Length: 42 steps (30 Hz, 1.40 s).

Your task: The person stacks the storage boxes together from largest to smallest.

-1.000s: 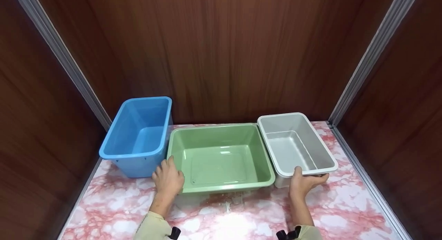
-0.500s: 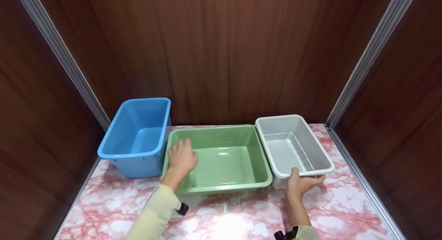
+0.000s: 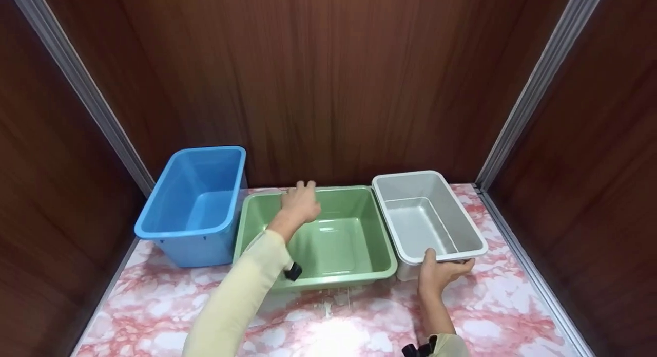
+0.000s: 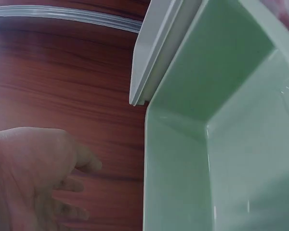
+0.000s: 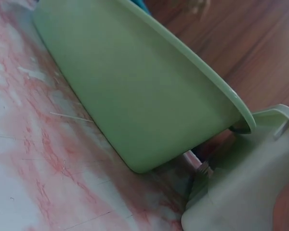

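Three smooth, glossy, plastic-looking bins are standing in a row on a tabletop (image 3: pixel 154 311) patterned in pink and white marbling, which a bright patch of glare is whitening near the front. At the right, the grey bin (image 3: pixel 405 189), a narrow rectangle with rounded corners and a pale lip, is running lengthwise away from the person. The right hand (image 3: pixel 436 275) is gripping this bin at its near rim: the thumb is hooking over the lip while the fingers are supporting the outer side beneath it. In the middle, the green bin (image 3: pixel 336 280), broad, shallow and with flaring walls, is lying crosswise just beside the grey one, its glossy floor reflecting light. The left hand (image 3: pixel 303 203) is hovering by its far rim, fingers loosely extended and grasping nothing; in the left wrist view a gap is showing between fingers and rim. At the left, the blue bin (image 3: pixel 197 251), deep, with a rolled rim, is standing just beside the green. Cream sleeves (image 3: pixel 236 295) are covering the forearms. Dark, wood-grained panels (image 3: pixel 308 90) are enclosing the scene, ribbed metal strips (image 3: pixel 534 90) lining their corners.
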Motion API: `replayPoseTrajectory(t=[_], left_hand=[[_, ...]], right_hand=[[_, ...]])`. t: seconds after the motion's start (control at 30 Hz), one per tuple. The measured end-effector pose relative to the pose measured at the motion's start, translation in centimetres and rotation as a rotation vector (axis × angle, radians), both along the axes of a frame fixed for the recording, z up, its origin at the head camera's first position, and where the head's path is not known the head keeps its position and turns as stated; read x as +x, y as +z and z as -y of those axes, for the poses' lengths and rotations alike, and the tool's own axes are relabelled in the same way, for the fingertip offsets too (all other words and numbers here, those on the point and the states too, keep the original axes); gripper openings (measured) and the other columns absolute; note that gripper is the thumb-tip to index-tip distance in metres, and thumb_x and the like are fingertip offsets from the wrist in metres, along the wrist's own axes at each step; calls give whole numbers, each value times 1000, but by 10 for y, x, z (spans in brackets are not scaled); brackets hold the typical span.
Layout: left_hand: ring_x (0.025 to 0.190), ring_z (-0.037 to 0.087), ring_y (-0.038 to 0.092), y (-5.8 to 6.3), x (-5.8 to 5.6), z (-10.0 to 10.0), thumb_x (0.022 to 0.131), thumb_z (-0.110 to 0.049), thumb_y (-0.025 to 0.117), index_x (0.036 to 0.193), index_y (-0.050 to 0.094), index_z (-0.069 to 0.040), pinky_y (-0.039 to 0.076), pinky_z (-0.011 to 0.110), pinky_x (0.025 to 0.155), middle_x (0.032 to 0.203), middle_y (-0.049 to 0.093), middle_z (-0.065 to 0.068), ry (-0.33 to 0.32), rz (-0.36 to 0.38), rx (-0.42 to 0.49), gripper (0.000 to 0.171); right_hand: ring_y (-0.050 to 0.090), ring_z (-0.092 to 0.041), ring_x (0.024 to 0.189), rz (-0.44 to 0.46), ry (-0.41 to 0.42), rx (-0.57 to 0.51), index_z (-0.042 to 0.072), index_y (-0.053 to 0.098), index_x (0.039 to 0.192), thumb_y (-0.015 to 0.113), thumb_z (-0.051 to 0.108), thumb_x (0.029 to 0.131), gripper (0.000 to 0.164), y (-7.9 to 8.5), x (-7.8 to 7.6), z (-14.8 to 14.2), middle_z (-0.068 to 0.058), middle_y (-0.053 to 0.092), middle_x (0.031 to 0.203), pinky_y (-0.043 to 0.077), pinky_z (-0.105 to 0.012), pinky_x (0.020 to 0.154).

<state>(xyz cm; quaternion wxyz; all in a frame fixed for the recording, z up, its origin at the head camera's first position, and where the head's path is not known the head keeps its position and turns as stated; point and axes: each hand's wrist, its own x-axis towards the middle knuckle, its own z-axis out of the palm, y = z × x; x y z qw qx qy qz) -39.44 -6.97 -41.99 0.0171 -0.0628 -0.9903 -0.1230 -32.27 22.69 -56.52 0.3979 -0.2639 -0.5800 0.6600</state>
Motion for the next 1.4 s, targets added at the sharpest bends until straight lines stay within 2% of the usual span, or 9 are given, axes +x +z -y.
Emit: replayPoseTrajectory(t=[0.2,0.37,0.57,0.87,1.0,1.1,1.23,1.33,1.4], left_hand=[[126,42,41,8,-14,-20,94,-25,52,149,35,-11,32,54,102,146,39,17,-53,83,-12,59],[128,44,39,11,-22,-35,94,-25,50,150,34,-10,30,55,103,147,37,18,-85,136,-43,60],[126,44,40,15,-23,-33,93,-27,52,149,35,-10,32,55,102,147,37,18,-72,162,-99,61],[126,38,43,6,-12,3,92,-27,53,148,38,-10,37,54,98,145,40,18,-37,191,-142,61],[127,40,42,2,-4,22,93,-24,51,149,38,-10,38,55,97,146,39,18,-41,200,-115,59],[126,42,42,1,2,35,95,-23,50,149,39,-10,39,56,96,146,39,20,-45,181,-89,56],[125,41,44,1,12,56,95,-25,52,148,38,-7,38,56,96,146,39,19,-44,123,-87,58],[124,41,45,-2,23,79,94,-28,54,146,39,-4,37,58,97,143,42,20,-37,75,-103,58],[122,44,45,-4,32,95,94,-28,55,143,42,-2,37,59,96,141,43,22,-24,49,-106,57]], right_hand=[[31,-29,125,-28,14,-1,-2,2,149,61,-4,74,95,0,-2,2,-23,19,144,26,-28,106],[32,-30,127,-27,32,-17,3,1,150,61,-3,76,96,1,-1,-2,-20,18,147,28,-28,106],[28,-25,133,-8,54,-38,3,-1,150,65,-1,80,96,6,3,-5,-20,12,150,23,-27,110],[10,-27,141,32,-1,108,-1,4,148,73,6,79,98,8,14,-4,-22,5,152,8,-21,110],[7,-23,143,16,-10,197,-1,8,148,73,6,79,95,6,19,-6,-23,4,153,6,-21,110],[6,-19,143,3,-18,310,-3,19,145,72,5,79,86,6,23,-5,-23,4,155,5,-24,111],[10,-23,143,-54,-10,496,-7,35,136,71,4,78,70,11,27,0,-25,12,155,8,-33,114],[21,-32,140,-125,51,648,-8,49,127,70,2,78,54,14,31,3,-29,25,149,15,-43,113],[29,-37,136,-166,128,755,-6,56,120,69,3,78,44,14,33,4,-27,34,146,23,-48,110]])
